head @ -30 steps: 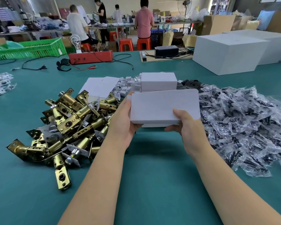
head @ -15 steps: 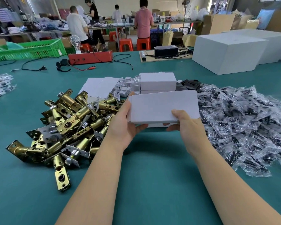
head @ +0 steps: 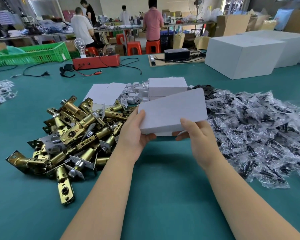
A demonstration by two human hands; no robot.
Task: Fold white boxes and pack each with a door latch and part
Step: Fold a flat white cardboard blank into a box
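Item, nearest: we are holding a white box [head: 171, 112] above the teal table [head: 163, 196], tilted so its right end is rising. Our left hand [head: 134, 134] is gripping its left end, thumb lying on top and fingers curling beneath. Our right hand [head: 197, 135] is pinching its near edge, thumb on top, fingers underneath; how far those fingers are reaching we cannot tell, since the box is hiding them.

Item, left: a heap of brass latches [head: 73, 134] is lying just beside our left wrist.

Item, right: a spread of bagged parts [head: 260, 135] in clear wrappers is lying near our right hand.

Item, behind the box: folded boxes [head: 167, 86] are standing stacked, flat blanks [head: 105, 92] are lying to their left, and small white pieces [head: 134, 93] are sitting between the two.

Item, farther: a red unit [head: 95, 61] with trailing leads, a green crate [head: 29, 53] at far left, and a large white carton [head: 241, 54] at right are resting on the table.

Item, farthest: workers [head: 152, 23] are standing at benches beside orange stools [head: 134, 47].
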